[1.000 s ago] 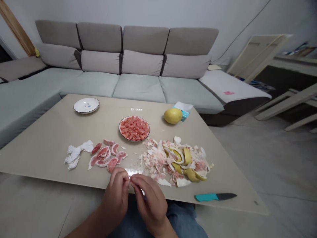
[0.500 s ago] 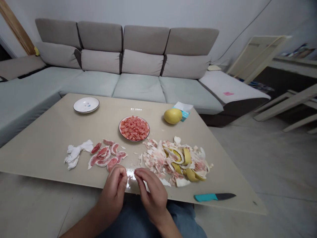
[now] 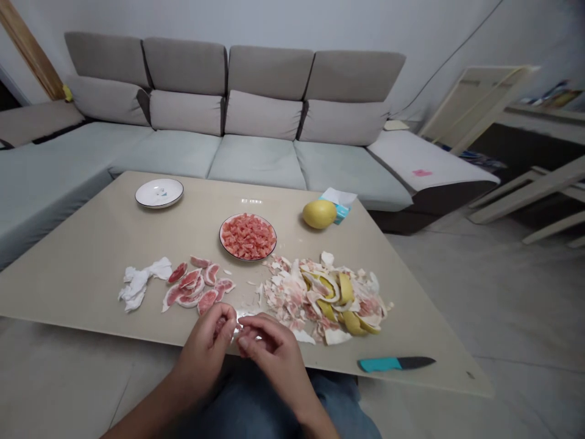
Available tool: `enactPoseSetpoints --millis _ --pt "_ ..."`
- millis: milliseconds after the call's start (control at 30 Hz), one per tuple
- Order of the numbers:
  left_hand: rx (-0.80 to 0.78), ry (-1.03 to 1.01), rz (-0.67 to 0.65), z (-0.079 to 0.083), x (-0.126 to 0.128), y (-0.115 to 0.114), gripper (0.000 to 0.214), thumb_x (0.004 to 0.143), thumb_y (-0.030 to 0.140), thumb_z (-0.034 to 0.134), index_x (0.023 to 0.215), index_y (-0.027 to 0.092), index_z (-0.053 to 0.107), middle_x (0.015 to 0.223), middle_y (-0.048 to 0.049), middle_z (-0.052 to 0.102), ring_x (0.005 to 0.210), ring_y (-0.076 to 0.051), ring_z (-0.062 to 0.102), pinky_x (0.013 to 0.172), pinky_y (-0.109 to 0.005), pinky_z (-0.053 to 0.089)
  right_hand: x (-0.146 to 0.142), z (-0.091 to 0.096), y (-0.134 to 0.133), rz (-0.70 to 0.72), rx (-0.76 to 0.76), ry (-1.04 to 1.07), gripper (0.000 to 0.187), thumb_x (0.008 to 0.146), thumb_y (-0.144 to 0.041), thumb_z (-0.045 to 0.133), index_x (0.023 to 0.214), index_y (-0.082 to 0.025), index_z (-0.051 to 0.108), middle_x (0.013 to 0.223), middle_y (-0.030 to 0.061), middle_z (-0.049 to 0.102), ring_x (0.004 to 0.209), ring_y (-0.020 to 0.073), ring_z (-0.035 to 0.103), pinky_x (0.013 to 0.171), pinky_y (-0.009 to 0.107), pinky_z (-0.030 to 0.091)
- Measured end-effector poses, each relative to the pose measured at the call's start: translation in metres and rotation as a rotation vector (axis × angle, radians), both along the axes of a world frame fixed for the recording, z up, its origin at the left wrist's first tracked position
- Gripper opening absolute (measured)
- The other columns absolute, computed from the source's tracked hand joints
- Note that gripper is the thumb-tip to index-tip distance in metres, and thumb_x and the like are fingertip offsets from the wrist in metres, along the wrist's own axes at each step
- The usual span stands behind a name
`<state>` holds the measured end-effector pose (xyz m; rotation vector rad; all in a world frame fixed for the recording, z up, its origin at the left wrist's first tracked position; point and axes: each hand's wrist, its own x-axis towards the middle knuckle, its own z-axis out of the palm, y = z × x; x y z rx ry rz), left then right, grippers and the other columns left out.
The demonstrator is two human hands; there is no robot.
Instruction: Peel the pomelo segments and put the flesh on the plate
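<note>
At the table's near edge, my left hand (image 3: 205,344) is curled around a reddish pomelo segment (image 3: 220,326), mostly hidden by the fingers. My right hand (image 3: 278,356) is closed in a pinch close beside it, and whatever it pinches is too small to make out. Just beyond the left hand lie several pink pomelo segments (image 3: 192,283) with white membrane on them. To the right is a heap of pomelo peel (image 3: 345,289) and torn membrane (image 3: 286,292). A round plate (image 3: 220,244) farther back holds a pile of peeled pomelo flesh (image 3: 248,236).
A knife (image 3: 397,364) with a teal handle lies near the right front edge. A whole yellow pomelo (image 3: 319,214) rests against a blue tissue pack (image 3: 342,210). Crumpled white tissue (image 3: 137,286) lies at left, a white plate (image 3: 153,196) behind. The sofa (image 3: 258,161) stands beyond the table.
My right hand has moved left, closer to my left hand, and its fingers are more curled. The left hand has turned slightly, showing the reddish segment. The things on the table have not moved.
</note>
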<state>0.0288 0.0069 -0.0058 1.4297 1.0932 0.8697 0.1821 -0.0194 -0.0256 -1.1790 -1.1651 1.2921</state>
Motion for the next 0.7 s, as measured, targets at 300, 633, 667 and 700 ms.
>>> enactPoseSetpoints --millis 300,633,667,700 --pt "0.163 0.186 0.006 -0.009 0.002 -0.005 0.016 0.094 0.025 0.042 0.079 0.022 0.049 0.076 -0.0008 0.053 0.071 -0.019 0.049 0.066 -0.028 0.037 -0.008 0.012 0.004 -0.109 0.139 -0.266 0.009 0.075 -0.014 0.064 0.068 -0.019 0.067 0.073 0.0018 0.061 0.062 0.0130 0.057 0.051 0.020 0.045" --pt "0.396 0.315 0.107 -0.013 -0.005 0.015 0.014 0.090 0.019 0.047 0.077 0.022 0.053 0.076 -0.0024 0.054 0.073 -0.021 0.051 0.068 -0.030 0.039 0.020 0.002 0.011 0.231 -0.276 0.391 0.027 0.072 -0.038 0.076 0.071 -0.016 0.060 0.052 -0.0036 0.060 0.039 0.0072 0.051 0.041 0.018 0.044" --pt "0.376 0.320 0.075 -0.014 -0.004 0.018 0.015 0.090 0.020 0.049 0.077 0.021 0.056 0.075 -0.0022 0.055 0.072 -0.020 0.052 0.067 -0.029 0.040 0.024 0.000 0.012 0.228 -0.283 0.431 0.029 0.071 -0.039 0.077 0.071 -0.016 0.060 0.053 -0.0035 0.060 0.039 0.0065 0.050 0.040 0.017 0.043" --pt "0.356 0.326 0.038 -0.017 -0.003 0.021 0.015 0.090 0.022 0.050 0.077 0.021 0.059 0.073 -0.0019 0.055 0.071 -0.020 0.052 0.065 -0.029 0.040 0.028 -0.001 0.014 0.223 -0.292 0.461 0.030 0.070 -0.039 0.078 0.070 -0.016 0.061 0.054 -0.0037 0.059 0.039 0.0060 0.049 0.039 0.016 0.042"
